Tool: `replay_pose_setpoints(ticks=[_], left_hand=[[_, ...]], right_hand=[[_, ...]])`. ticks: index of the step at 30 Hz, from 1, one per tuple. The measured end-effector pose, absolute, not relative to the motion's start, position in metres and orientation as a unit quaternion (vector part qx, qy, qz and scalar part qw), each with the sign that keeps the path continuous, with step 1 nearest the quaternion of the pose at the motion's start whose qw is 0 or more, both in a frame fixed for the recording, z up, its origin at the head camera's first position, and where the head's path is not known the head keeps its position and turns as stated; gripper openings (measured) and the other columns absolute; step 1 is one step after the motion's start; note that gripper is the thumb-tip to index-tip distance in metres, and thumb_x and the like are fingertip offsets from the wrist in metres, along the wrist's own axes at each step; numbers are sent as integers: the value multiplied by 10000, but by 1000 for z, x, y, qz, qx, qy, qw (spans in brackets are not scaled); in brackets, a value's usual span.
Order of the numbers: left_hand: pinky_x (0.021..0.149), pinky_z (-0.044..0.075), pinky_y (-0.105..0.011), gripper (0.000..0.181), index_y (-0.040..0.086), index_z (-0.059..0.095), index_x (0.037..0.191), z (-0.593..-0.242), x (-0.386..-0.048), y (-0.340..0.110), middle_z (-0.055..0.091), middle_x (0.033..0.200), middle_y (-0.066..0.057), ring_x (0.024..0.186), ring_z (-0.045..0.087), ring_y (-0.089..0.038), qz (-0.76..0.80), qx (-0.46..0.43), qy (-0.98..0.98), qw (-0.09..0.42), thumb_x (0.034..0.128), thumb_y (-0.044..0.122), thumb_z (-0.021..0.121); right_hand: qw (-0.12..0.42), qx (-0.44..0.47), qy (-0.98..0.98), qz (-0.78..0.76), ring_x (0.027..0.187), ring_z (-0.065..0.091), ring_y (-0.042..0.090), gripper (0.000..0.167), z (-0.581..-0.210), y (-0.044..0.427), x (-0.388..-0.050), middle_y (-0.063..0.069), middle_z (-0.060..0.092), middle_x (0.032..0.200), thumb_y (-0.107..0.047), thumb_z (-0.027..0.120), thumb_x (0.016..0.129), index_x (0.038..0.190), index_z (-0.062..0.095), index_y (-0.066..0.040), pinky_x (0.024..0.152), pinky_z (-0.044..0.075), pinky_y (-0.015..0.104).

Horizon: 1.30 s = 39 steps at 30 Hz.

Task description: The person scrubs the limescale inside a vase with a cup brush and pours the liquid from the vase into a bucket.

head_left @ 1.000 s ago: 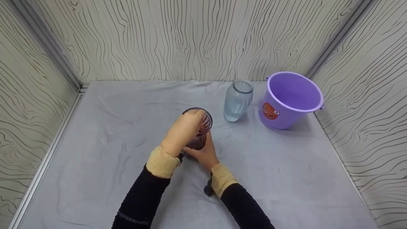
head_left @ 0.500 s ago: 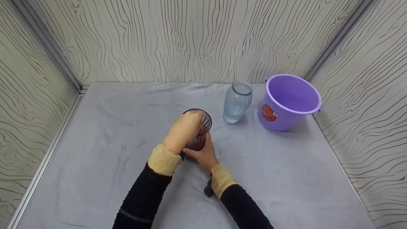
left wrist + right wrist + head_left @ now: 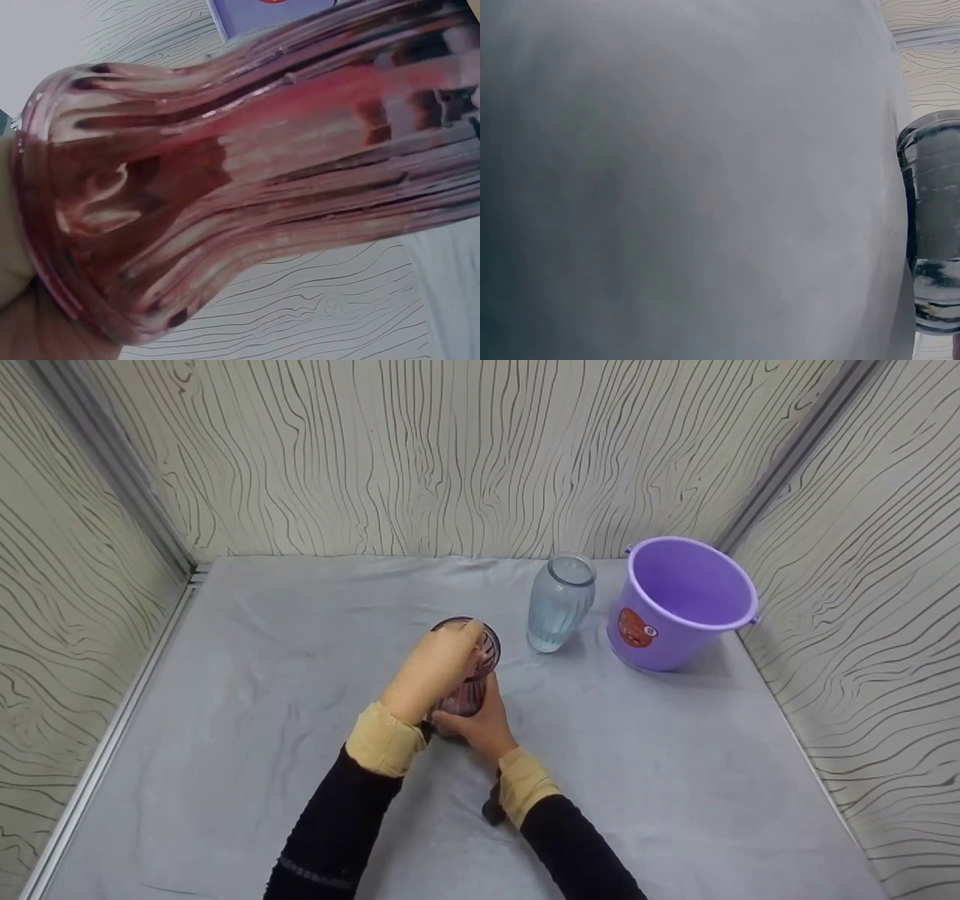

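You have the pink vase [image 3: 292, 150] between your two hands near the middle of the cloth [image 3: 285, 660], its ribbed glass body narrowing below a flared mouth. Your right hand [image 3: 487, 724] grips it low on the body, thumb across the near side and fingers reaching round the right. Your left hand [image 3: 429, 666] sits over the mouth, knuckles bent at the rim and covering part of the opening. You cannot tell whether the fingertips of that hand pinch anything, since the back of the hand hides them from above and the tinted glass blurs them from the side. Whether the base of the vase touches the cloth is also hidden.

To the right and farther back, well apart from your hands, the blue vase [image 3: 556, 611] stands upright. Near it, farther right, is the bucket [image 3: 675, 641], purple, upright, mouth up, with a red sticker [image 3: 636, 628] on its side. The bucket also shows at the top edge of the left wrist view. Behind everything rises the wall [image 3: 375, 457], pale with dark wood-grain lines.

Your sleeves [image 3: 337, 825] are black with pale yellow cuffs [image 3: 384, 739], and a small dark object [image 3: 493, 812] shows beside the right one. In the right wrist view, a grey blur fills most of the picture, with glass, perhaps the pink vase, along the right edge.
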<state>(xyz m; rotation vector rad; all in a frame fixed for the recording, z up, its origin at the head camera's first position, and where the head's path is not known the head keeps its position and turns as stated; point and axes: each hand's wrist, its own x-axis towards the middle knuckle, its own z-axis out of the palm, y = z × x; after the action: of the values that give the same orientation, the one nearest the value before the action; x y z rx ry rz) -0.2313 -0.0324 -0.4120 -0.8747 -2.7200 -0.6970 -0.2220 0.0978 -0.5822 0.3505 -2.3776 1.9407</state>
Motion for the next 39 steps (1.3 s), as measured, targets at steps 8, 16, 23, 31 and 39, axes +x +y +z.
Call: replay_pose_setpoints(ticks=[8, 16, 23, 31, 39], left_hand=[[699, 557, -509, 132, -2, 559, 1015, -415, -230, -33, 652, 879, -160, 826, 682, -388, -249, -277, -922, 110, 1007, 111, 627], [704, 551, -496, 158, -3, 554, 995, -415, -229, -34, 623, 894, -149, 846, 665, -356, -260, -264, -921, 121, 996, 132, 636], [741, 560, -475, 91, 7, 577, 980, -412, -228, -31, 640, 935, -146, 908, 673, -341, -249, -273, -921, 120, 960, 26, 665], [682, 542, -438, 165, 51, 553, 821, -408, -229, -27, 610, 773, -76, 763, 652, -286, -220, -285, -928, 95, 939, -51, 607], [675, 532, -440, 148, 36, 558, 835, -408, -231, -29, 601, 760, -85, 720, 624, -285, -230, -296, -924, 77, 949, -44, 609]], right_hand=[[28, 117, -760, 639, 1456, 354, 208, 1155, -582, 98, -222, 69, 321, 1619, -171, 929, 730, 1604, 174, -135, 1199, 271, 418], [18, 109, -761, 640, 1471, 324, 197, 1160, -580, 98, -223, 42, 294, 1634, -249, 925, 735, 1611, 170, -163, 1201, 263, 425], [21, 105, -772, 626, 1469, 325, 204, 1164, -582, 101, -223, 49, 297, 1630, -328, 922, 743, 1611, 167, -154, 1195, 276, 455], [50, 138, -756, 638, 1450, 362, 257, 1117, -577, 98, -220, 133, 361, 1589, -125, 919, 736, 1589, 202, -63, 1191, 280, 439], [43, 130, -756, 640, 1467, 329, 296, 1070, -550, 95, -207, 198, 343, 1587, -93, 899, 750, 1565, 214, 15, 1204, 244, 460]])
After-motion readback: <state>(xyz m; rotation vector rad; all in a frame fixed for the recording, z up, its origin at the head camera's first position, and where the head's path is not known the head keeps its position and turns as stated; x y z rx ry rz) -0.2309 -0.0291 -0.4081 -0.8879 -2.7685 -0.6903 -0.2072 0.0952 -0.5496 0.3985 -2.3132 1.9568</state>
